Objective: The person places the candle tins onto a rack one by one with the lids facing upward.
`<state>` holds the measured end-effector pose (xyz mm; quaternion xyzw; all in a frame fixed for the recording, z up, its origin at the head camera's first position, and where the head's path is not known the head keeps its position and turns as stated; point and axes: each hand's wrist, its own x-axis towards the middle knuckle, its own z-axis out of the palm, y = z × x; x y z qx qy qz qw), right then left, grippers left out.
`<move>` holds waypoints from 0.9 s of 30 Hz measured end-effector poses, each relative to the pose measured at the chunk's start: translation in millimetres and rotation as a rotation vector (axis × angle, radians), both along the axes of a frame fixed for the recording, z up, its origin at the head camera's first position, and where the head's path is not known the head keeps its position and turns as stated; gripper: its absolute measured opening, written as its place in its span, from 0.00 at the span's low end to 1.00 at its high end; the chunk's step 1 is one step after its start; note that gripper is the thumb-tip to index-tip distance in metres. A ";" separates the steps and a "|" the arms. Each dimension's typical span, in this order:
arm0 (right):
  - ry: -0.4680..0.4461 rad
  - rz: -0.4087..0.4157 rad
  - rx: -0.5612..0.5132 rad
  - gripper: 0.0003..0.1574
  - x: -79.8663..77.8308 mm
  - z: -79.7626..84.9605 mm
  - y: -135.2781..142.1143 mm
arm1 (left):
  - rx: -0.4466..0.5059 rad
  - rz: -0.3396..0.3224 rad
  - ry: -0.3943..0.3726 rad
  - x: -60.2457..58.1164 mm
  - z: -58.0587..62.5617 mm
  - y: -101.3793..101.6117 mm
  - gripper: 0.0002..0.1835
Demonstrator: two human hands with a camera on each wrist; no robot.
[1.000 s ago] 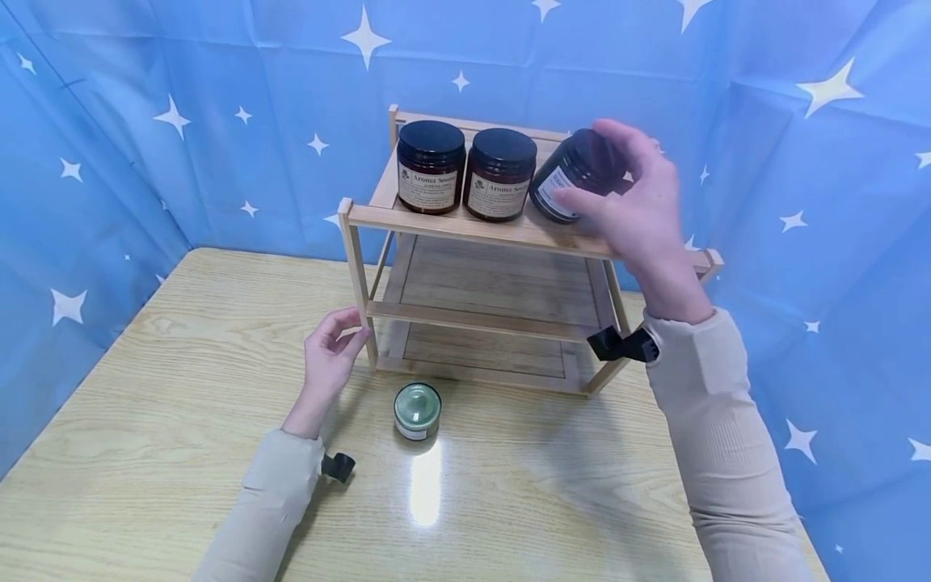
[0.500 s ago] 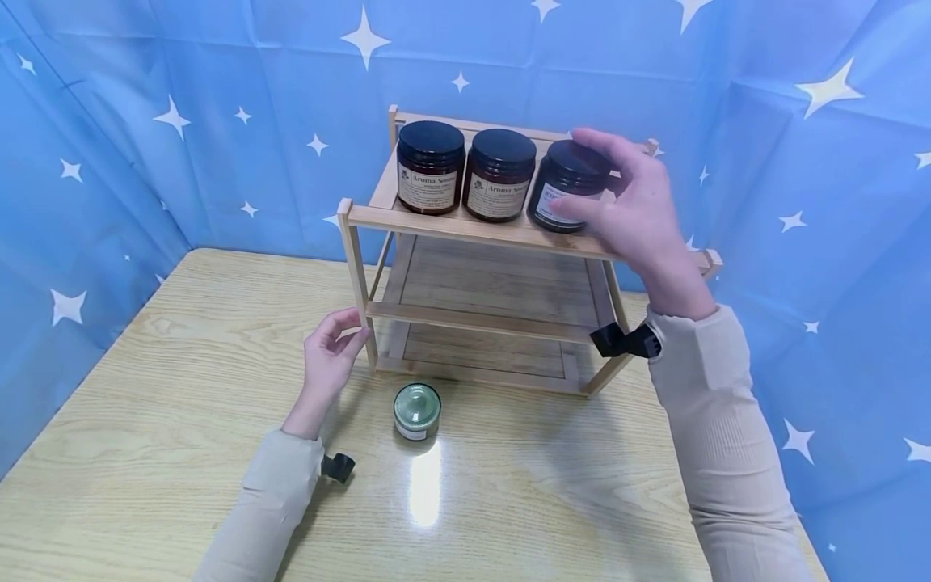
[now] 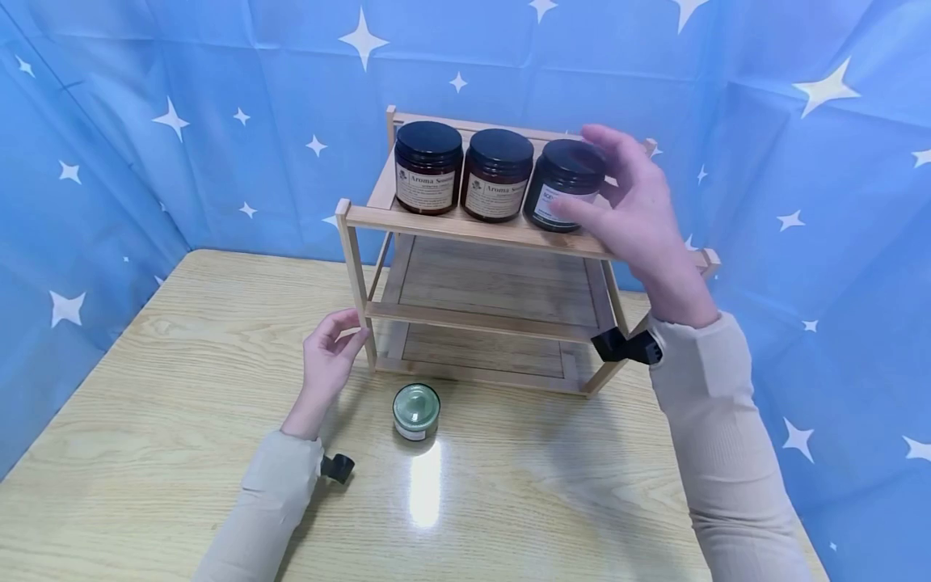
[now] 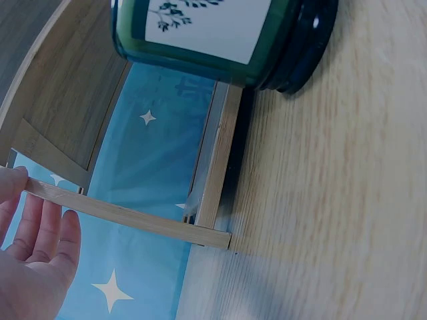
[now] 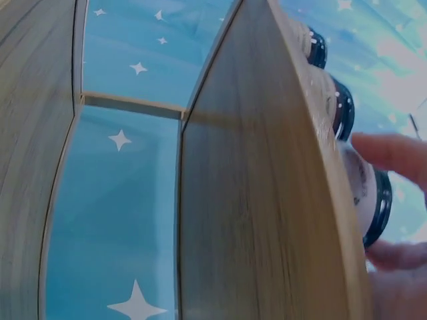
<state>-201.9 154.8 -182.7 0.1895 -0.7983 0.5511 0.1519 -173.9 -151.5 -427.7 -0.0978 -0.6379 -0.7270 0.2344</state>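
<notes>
A three-tier wooden rack [image 3: 465, 230] stands on the table. Its top shelf carries three dark amber jars with black lids. My right hand [image 3: 585, 174] curls round the rightmost jar [image 3: 554, 187], which stands upright beside the middle jar [image 3: 498, 174] and the left jar [image 3: 427, 166]. The thumb lies on its label and the fingers [image 5: 393, 152] reach over its lid. My left hand [image 3: 342, 331] lies relaxed on the table, its fingertips [image 4: 20, 183] touching the rack's front left leg. It holds nothing. A small green glass jar [image 3: 416, 411] stands on the table just in front of the rack.
The light wooden table [image 3: 545, 485] is enclosed by blue star-print cloth [image 3: 145, 121] at the back and both sides. The rack's middle shelf [image 3: 494, 279] and bottom shelf [image 3: 480, 352] hold nothing. The small green jar [image 4: 220, 33] shows close in the left wrist view.
The rightmost jar, tilted in my right hand a second ago, now stands upright on the top shelf next to the others. My left hand has not moved.
</notes>
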 end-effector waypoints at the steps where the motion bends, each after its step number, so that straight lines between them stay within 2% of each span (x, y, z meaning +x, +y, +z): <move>1: 0.009 -0.016 -0.042 0.43 1.5 -0.6 -0.2 | 0.000 0.000 -0.001 -0.1 -0.1 0.0 0.14; 6: 0.087 -0.101 -0.212 0.38 12.5 -4.4 -0.6 | 0.001 0.004 -0.018 -0.7 -0.9 0.0 0.14; 11: 0.176 -0.099 -0.285 0.30 26.7 -12.4 -2.3 | 0.001 0.013 -0.029 -0.5 -0.5 0.1 0.13; 15: 0.250 -0.053 -0.315 0.23 38.6 -22.6 -4.6 | 0.004 0.015 -0.035 -0.3 -0.5 0.2 0.13; 18: 0.288 -0.004 -0.309 0.23 47.5 -31.4 -6.1 | 0.006 0.013 -0.034 -0.1 -0.2 0.1 0.13; 23: 0.292 0.090 -0.311 0.24 62.2 -46.1 -9.8 | -0.001 0.012 -0.029 -0.3 0.0 0.1 0.13; 27: 0.289 0.131 -0.282 0.25 71.7 -57.1 -13.3 | -0.008 0.015 -0.035 0.0 0.4 0.1 0.13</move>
